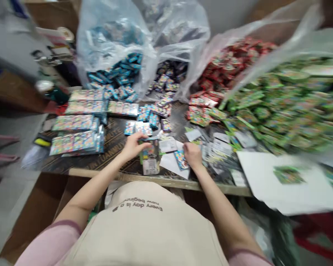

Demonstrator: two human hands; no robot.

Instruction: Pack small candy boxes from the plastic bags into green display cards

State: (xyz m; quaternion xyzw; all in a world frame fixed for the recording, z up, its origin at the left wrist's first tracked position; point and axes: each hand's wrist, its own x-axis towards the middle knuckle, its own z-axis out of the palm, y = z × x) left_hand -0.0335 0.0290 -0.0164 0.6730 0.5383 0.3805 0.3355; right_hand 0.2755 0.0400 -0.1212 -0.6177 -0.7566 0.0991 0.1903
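My left hand is at the upper left edge of a dark printed packet with a pale label at its lower end. Its thumb lies over the packet and its fingers curl around the edge. Just beyond those fingertips are small blue packets. My right hand is closed on a blue patterned packet, which lies slanted over a white sheet. Between the hands lies a pale labelled card. The fingertips of my right hand are partly hidden.
Stacked bundles of colourful packets stand at the left. Behind are clear bags holding blue packets, purple packets and red packets. A large heap of green packets fills the right, near a white board. The table's front edge is close.
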